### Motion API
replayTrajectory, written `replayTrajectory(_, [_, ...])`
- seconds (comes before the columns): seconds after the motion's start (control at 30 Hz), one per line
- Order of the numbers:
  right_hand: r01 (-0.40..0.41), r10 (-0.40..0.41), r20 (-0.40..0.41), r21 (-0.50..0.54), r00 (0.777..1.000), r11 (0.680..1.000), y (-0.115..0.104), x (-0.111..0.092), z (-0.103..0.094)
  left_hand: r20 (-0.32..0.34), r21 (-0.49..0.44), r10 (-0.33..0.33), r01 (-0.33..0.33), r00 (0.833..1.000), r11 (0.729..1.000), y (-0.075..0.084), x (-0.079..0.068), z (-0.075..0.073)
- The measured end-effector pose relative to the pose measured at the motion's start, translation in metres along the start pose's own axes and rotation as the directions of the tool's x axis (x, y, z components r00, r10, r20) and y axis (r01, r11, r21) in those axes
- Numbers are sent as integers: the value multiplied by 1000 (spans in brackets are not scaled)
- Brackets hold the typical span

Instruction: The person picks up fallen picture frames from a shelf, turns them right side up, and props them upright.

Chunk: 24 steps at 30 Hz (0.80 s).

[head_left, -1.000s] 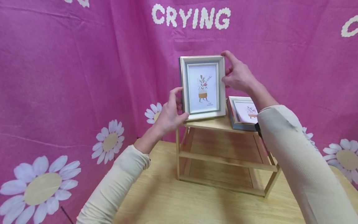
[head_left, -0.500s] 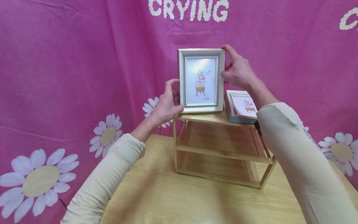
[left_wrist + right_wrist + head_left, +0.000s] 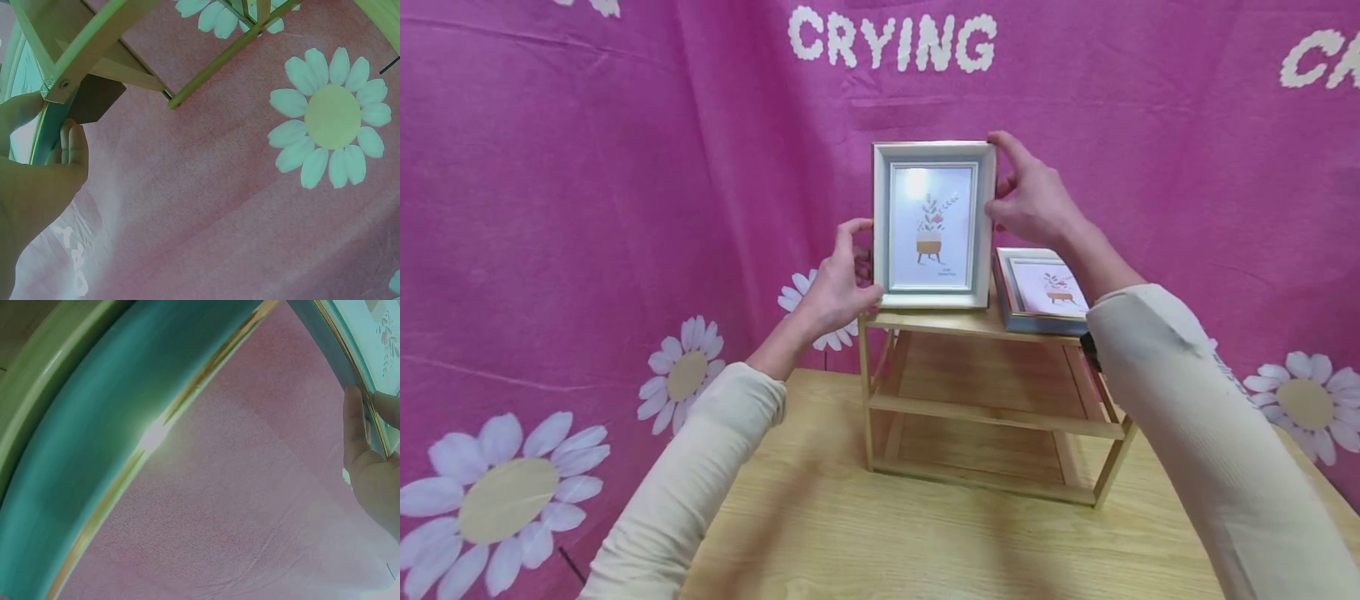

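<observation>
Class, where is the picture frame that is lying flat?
In the head view, the flat frame lies on top of the wooden rack, right of centre, beside the upright frame, its right side partly hidden by the right forearm.

Rack (image 3: 992, 416) set on surface (image 3: 850, 533). At rack top: upright frame (image 3: 931, 225) positioned left, flat frame (image 3: 1051, 286) laid right. Cloth (image 3: 1112, 125) hung behind, far side.

The upright frame (image 3: 933, 225) looks glossy, the rack (image 3: 996, 415) wooden.
</observation>
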State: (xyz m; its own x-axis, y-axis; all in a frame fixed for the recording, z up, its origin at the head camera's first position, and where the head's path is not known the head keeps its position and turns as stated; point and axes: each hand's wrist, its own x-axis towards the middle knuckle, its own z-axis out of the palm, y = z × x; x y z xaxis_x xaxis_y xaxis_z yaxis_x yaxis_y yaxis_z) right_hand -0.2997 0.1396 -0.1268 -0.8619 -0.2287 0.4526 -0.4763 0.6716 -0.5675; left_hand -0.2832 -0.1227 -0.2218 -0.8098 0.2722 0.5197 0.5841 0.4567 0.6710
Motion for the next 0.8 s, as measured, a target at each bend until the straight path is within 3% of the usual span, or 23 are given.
replayTrajectory(0.8, [-31, 32, -62, 15, 998, 999, 1, -12, -1, 28, 16, -11, 11, 1000, 1000, -7, 8, 2])
